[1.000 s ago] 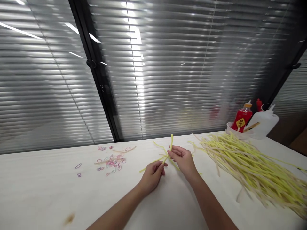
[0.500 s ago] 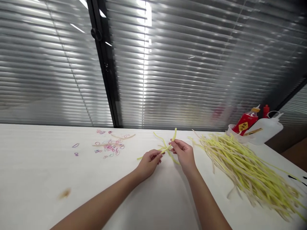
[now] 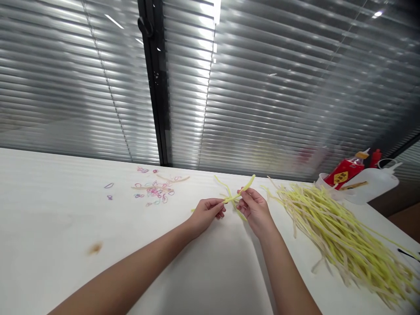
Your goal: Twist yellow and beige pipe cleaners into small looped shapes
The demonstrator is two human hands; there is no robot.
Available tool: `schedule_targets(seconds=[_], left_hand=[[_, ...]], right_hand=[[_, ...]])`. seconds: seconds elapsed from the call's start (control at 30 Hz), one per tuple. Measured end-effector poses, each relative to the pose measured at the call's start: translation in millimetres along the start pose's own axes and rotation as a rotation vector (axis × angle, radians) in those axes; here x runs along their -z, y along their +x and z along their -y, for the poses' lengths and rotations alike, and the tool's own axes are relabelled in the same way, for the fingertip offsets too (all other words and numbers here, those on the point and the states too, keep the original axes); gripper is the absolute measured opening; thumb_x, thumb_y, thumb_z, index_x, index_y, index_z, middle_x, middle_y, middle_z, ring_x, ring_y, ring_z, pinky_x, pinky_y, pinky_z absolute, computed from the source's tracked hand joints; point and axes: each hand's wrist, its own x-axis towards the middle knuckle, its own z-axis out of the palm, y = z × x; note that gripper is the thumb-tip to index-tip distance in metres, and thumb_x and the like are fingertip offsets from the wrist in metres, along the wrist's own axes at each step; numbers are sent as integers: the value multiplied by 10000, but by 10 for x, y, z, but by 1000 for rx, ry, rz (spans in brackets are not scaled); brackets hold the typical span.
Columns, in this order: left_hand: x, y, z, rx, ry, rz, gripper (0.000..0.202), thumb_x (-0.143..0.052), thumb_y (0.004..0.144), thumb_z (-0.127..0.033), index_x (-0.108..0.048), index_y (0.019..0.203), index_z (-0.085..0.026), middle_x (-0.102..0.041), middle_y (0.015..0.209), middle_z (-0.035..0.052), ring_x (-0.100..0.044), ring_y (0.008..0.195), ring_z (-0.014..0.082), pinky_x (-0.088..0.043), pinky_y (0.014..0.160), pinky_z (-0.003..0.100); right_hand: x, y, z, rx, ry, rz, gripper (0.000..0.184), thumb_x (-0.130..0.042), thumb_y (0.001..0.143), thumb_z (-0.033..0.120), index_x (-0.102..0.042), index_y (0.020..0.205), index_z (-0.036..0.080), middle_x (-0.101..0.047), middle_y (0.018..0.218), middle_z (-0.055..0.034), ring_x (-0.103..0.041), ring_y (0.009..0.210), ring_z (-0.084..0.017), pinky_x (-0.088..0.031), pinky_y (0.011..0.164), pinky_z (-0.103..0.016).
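Between my two hands a thin yellow strip (image 3: 233,198) is stretched just above the white table. My left hand (image 3: 208,213) pinches its left part between thumb and fingers. Further along, my right hand (image 3: 255,208) grips the same strip, whose free end sticks up past the fingertips. Behind and below it, another yellow strip (image 3: 223,184) lies across the table, partly hidden by my right hand. I cannot tell whether the strips are joined where they cross.
To the right spreads a big heap of yellow and beige strips (image 3: 341,232). Behind it are a red-labelled bottle (image 3: 344,172) leaning in a clear cup (image 3: 323,181) and a white squeeze bottle (image 3: 374,186). Small coloured rubber bands (image 3: 155,191) lie scattered at left. Window blinds (image 3: 262,109) rise behind the table (image 3: 65,227).
The view has shifted and tilted slightly. My right hand has moved a little away from my left, and the held strip now lies flatter, its free end leaning further right.
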Motion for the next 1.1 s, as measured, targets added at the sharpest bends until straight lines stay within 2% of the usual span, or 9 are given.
schedule_targets(seconds=[0.2,0.33,0.5,0.63,0.73,0.93,1.1], left_hand=[[16,-13,-35,28,-74,12,262,-702,707,-359,-696,836,-131,-621,696,23,-531,627,106,-402,637,238],[28,-12,-18,37,-84,-2,260,-710,703,-353,-689,832,-128,-616,681,22,-530,626,106,-403,637,240],[40,-13,-31,27,-102,-18,262,-698,720,-346,-688,863,-127,-605,683,21,-531,636,102,-404,647,233],[35,-25,-69,38,-133,-22,255,-708,709,-343,-686,845,-128,-604,677,22,-533,640,104,-405,651,231],[26,-37,-98,58,-139,-14,258,-725,688,-333,-692,838,-125,-610,674,26,-536,642,108,-409,655,234],[47,-49,-122,104,-221,10,201,-748,661,-265,-701,794,-122,-632,691,41,-568,673,122,-438,699,254],[71,-48,-124,113,-289,-32,181,-741,671,-227,-706,819,-128,-650,714,46,-595,699,126,-454,738,263]], right_hand=[[-31,-12,3,15,-5,9,291,-820,555,307,-676,788,209,-660,817,11,-459,514,-44,-460,521,-220],[-4,-3,2,54,-157,-17,348,-821,539,338,-689,827,195,-679,802,-12,-483,519,-59,-451,534,-232],[28,-2,20,167,-327,-45,380,-809,532,373,-691,841,186,-699,834,-48,-596,704,-148,-443,566,-244],[39,1,38,219,-389,-15,355,-783,578,381,-685,848,172,-683,792,-47,-584,692,-150,-438,552,-245],[36,4,40,226,-391,-17,329,-771,601,378,-682,841,171,-656,749,-26,-554,644,-125,-428,532,-230],[15,-2,19,178,-291,-45,365,-812,519,365,-670,803,184,-669,742,-17,-556,604,-120,-438,534,-239],[-8,-31,33,223,-294,-36,278,-808,548,322,-687,754,179,-659,687,-8,-542,599,-116,-437,554,-248]])
